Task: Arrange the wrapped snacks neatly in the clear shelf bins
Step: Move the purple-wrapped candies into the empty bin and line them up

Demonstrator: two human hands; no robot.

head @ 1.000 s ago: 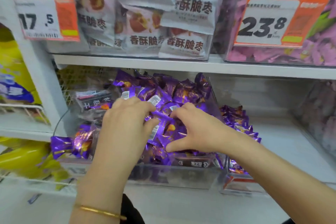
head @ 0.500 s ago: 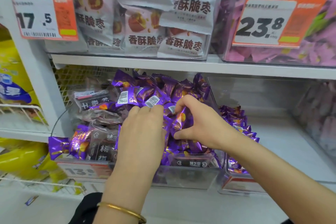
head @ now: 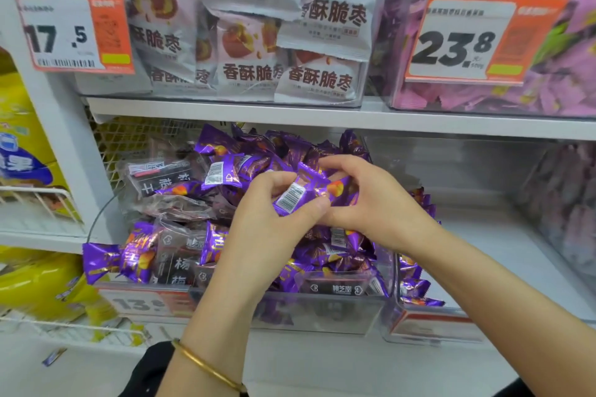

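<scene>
So there's a white shelf point(head: 225, 114) with a clear bin point(head: 322, 313) under it, heaped pretty messily with purple wrapped snacks point(head: 254, 147), plus some dark packets point(head: 174, 263) mixed in on the left. Both hands are right over the heap. The left hand point(head: 267, 219) has its fingers and thumb curled round one purple snack point(head: 303, 190), barcode side up, and the right hand point(head: 377, 203) pinches the other end of it. A stray snack point(head: 109, 263) sits far left, just beside the dark packets. There's a thin gold bracelet point(head: 206, 367) on the left wrist.
</scene>
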